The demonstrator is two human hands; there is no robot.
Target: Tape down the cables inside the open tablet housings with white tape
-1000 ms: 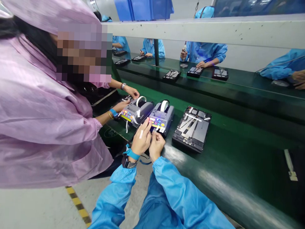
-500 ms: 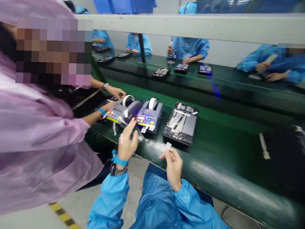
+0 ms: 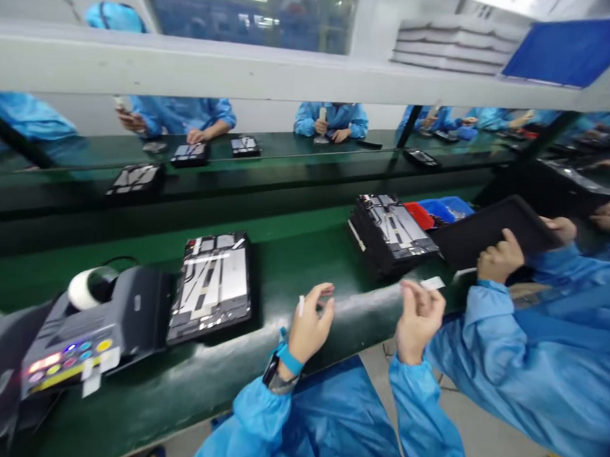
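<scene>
My left hand (image 3: pixel 310 323) is over the front edge of the green bench, fingers curved and thumb apart, gripping nothing. A small white strip of tape (image 3: pixel 301 306) clings to the side of its fingers. To the right, my right hand (image 3: pixel 418 320) has its fingers pinched together. A piece of white tape (image 3: pixel 434 283) sticks out behind its fingertips. Left of my hands lies an opened tablet (image 3: pixel 216 279) with its inner parts facing up. Beyond my right hand, a stack of opened tablets (image 3: pixel 396 226) stands on the bench.
A grey tape dispenser (image 3: pixel 81 341) with lit buttons is at left. On the right, a co-worker's hands (image 3: pixel 501 255) hold a black panel (image 3: pixel 495 232) beside red (image 3: pixel 419 214) and blue (image 3: pixel 448 208) bins. A white shelf beam (image 3: pixel 270 77) crosses above. Several co-workers sit opposite.
My view has swung to the right, away from the person in pink. Both my hands have moved right along the bench, toward the tablet stack. The white tape remains at my right fingertips.
</scene>
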